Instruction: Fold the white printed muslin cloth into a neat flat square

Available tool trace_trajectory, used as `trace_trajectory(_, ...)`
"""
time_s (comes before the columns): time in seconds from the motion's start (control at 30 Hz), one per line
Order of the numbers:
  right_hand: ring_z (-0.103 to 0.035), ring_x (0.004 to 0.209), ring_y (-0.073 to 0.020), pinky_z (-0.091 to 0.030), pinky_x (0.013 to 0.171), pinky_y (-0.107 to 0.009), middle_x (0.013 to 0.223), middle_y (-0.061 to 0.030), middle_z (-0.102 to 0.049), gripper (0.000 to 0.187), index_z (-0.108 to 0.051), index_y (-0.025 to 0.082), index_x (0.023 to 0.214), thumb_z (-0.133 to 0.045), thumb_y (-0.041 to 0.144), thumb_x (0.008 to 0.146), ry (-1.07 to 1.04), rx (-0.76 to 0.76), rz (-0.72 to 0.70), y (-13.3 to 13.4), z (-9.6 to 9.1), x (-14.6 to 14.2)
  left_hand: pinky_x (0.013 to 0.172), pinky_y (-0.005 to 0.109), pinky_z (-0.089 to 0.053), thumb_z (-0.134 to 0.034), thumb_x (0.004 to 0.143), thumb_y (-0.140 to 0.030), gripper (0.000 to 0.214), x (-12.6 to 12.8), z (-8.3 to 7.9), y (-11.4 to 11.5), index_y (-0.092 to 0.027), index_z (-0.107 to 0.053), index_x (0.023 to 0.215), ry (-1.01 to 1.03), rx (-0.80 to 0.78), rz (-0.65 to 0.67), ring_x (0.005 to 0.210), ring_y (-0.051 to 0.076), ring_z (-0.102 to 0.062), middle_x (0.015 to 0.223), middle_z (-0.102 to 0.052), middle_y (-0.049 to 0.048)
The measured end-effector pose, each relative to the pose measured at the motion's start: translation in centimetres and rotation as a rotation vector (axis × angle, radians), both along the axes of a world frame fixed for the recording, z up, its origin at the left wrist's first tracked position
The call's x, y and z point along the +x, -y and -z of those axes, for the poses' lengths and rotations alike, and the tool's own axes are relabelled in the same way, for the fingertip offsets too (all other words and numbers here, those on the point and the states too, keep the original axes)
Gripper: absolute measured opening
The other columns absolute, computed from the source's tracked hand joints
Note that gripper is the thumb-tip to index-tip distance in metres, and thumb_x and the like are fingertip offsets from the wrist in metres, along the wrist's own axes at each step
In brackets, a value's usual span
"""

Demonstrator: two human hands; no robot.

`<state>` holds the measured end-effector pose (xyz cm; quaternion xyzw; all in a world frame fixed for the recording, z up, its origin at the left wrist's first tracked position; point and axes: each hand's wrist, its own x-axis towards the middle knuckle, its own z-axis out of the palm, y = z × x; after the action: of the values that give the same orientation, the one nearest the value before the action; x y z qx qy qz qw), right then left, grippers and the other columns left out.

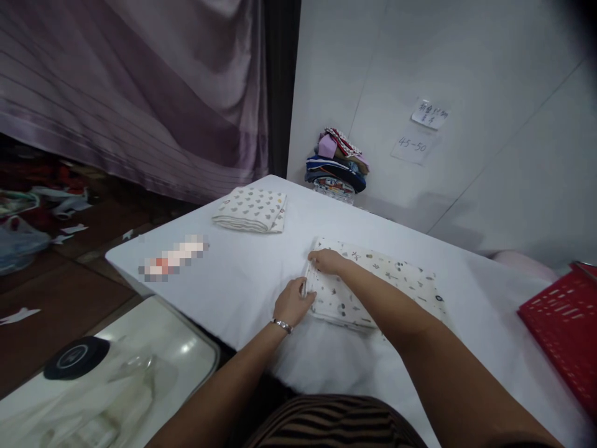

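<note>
A white cloth printed with small grey plants and shapes lies folded into a rectangle on the white-covered table. My left hand, with a silver bracelet at the wrist, has its fingers curled around the near part of the cloth's left edge. Farther along that same edge, my right hand pinches the cloth close to its far left corner. My right forearm crosses over the cloth and hides part of it. Behind and to the left sits another folded white cloth with grey motifs, untouched by either hand.
A pixelated patch covers something at the table's left. Folded clothes are stacked by the wall. A red basket stands at the right. At lower left, a glossy white surface carries a dark round object.
</note>
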<state>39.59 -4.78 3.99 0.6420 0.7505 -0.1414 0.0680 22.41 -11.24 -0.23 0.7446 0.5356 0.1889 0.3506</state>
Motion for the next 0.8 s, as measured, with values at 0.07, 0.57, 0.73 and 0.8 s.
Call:
trace_trajectory(0.07,-0.058,0.105,-0.0243,-0.044,0.081,-0.031,0.118,-0.0079,-0.062,0.051,-0.047,0.027,0.132,-0.045,0.017,0.082,0.033,-0.019,-0.025,-0.2,-0.1,-0.1,0.073,0.028,-0.040,-0.055,0.077,-0.039,0.039,0.1,0.0,0.0,-0.022,-0.054,0.112,-0.019,-0.003,-0.006,0.091,0.019,-0.058,0.110,-0.060,0.0050)
trace_trajectory(0.57,-0.060,0.088,-0.0205,-0.036,0.063,-0.025,0.100,-0.0078,-0.066,0.024,-0.057,0.022,0.106,-0.045,0.022,0.085,0.123,0.045,-0.101,0.0,-0.4,0.3,0.071,0.030,-0.039,-0.050,0.080,-0.041,0.038,0.5,0.3,0.1,-0.022,-0.049,0.112,-0.098,0.019,-0.043,0.090,0.018,-0.058,0.115,-0.056,0.0062)
trace_trajectory(0.73,-0.060,0.087,-0.0203,-0.036,0.063,-0.024,0.097,-0.0076,-0.066,0.021,-0.058,0.022,0.102,-0.045,0.024,0.086,0.121,0.059,-0.109,-0.1,-0.2,0.8,0.068,0.028,-0.039,-0.050,0.081,-0.038,0.030,0.3,0.6,0.2,-0.021,-0.053,0.104,-0.104,0.090,-0.038,0.086,0.016,-0.057,0.108,-0.055,0.0048)
trace_trajectory(0.8,-0.060,0.088,-0.0210,-0.036,0.063,-0.025,0.099,-0.0082,-0.066,0.023,-0.058,0.022,0.104,-0.044,0.024,0.086,0.124,0.061,-0.108,-0.1,-0.2,1.0,0.067,0.028,-0.039,-0.050,0.081,-0.036,0.026,0.3,0.6,0.3,-0.021,-0.054,0.102,-0.105,0.130,-0.041,0.086,0.016,-0.056,0.106,-0.055,0.0040)
